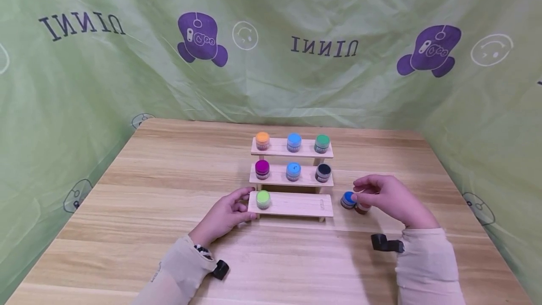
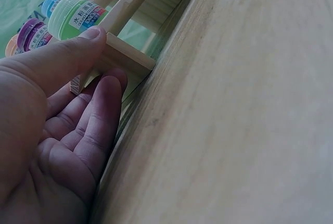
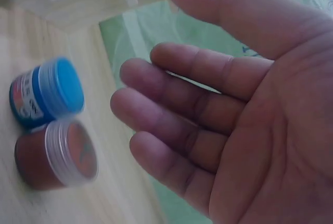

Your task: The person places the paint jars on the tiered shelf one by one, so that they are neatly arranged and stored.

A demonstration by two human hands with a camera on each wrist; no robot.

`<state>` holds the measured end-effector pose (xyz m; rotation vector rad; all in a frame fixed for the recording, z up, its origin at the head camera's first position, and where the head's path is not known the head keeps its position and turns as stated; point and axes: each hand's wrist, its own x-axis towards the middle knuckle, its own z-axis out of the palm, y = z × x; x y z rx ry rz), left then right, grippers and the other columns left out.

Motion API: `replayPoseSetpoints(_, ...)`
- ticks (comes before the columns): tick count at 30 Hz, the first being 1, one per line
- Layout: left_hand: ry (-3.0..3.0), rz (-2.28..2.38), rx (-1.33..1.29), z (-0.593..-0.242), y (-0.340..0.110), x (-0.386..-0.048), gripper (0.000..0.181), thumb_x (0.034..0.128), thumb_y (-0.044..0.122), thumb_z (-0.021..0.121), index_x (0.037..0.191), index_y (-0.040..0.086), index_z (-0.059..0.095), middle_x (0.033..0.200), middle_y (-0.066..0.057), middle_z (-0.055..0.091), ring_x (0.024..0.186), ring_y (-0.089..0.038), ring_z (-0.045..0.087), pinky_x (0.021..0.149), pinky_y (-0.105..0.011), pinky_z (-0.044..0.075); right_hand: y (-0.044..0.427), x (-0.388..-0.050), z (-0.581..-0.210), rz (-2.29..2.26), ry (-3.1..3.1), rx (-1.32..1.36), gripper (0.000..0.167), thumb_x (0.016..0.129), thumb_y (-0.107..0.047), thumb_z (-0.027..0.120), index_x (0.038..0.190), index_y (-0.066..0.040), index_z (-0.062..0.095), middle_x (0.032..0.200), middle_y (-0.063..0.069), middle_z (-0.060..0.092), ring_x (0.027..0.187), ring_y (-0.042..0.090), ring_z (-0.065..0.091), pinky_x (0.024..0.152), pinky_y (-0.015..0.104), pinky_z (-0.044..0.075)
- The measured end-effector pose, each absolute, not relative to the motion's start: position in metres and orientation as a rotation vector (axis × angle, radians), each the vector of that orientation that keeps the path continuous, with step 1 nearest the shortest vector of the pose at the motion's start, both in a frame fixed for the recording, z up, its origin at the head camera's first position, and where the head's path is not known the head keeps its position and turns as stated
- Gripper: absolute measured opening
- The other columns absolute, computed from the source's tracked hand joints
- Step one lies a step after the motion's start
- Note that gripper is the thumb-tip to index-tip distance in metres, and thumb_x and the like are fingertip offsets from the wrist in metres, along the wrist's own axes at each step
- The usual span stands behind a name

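My left hand (image 1: pixel 224 215) grips the left end of the lowest step of a three-step wooden display stand (image 1: pixel 292 204). In the left wrist view, its thumb lies on the step's edge beside a light green paint jar (image 2: pixel 78 18), with fingers curled below. To the stand's right, my right hand (image 1: pixel 391 199) hovers over a blue paint jar (image 1: pixel 348 200) and a brown paint jar (image 3: pixel 57 156), partly hidden behind it in the head view. These two stand side by side on the table. The right wrist view shows this hand's fingers loosely bent, holding nothing.
The top step bears orange (image 1: pixel 262 140), light blue (image 1: pixel 294 142) and green (image 1: pixel 322 143) jars. On the middle step are purple (image 1: pixel 262 169), light blue (image 1: pixel 293 171) and black (image 1: pixel 323 172) ones. Green printed cloth (image 1: pixel 271 84) hangs behind the wooden table (image 1: pixel 169 168).
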<state>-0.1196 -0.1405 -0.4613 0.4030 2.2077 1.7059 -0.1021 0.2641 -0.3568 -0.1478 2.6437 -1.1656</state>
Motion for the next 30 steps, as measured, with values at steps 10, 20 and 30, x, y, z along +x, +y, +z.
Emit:
replayPoseSetpoints(10, 2.208, 1.705, 0.431, -0.462, -0.140, -0.120, 0.072, 0.0850, 0.010, 0.081, 0.148, 0.006, 0.046, 0.119, -0.016, 0.058, 0.083, -0.019, 0.065, 0.063, -0.023, 0.054, 0.278, -0.107, -0.367, -1.235, 2.713, -0.135, 0.052, 0.092, -0.028, 0.076, 0.129, 0.005, 0.061, 0.117, 0.017, 0.070, 0.099, 0.018, 0.068, 0.083, 0.021, 0.053)
replayPoseSetpoints(20, 2.212, 1.719, 0.433, -0.460, -0.141, -0.119, 0.074, 0.0847, 0.007, 0.081, 0.148, 0.004, 0.044, 0.121, -0.016, 0.059, 0.085, -0.018, 0.066, 0.065, -0.023, 0.055, 0.290, -0.109, -0.376, -1.401, 2.655, -0.140, 0.051, 0.092, -0.022, 0.076, 0.130, 0.006, 0.059, 0.121, 0.022, 0.067, 0.096, 0.006, 0.067, 0.082, 0.017, 0.052)
replayPoseSetpoints(30, 2.217, 1.704, 0.424, -0.459, -0.141, -0.118, 0.073, 0.0850, 0.009, 0.081, 0.148, 0.006, 0.045, 0.121, -0.016, 0.057, 0.084, -0.018, 0.066, 0.062, -0.023, 0.053, 0.306, -0.111, -0.397, -1.488, 2.586, -0.093, 0.047, 0.088, -0.015, 0.079, 0.123, 0.009, 0.058, 0.106, 0.013, 0.067, 0.088, 0.009, 0.062, 0.077, 0.021, 0.052)
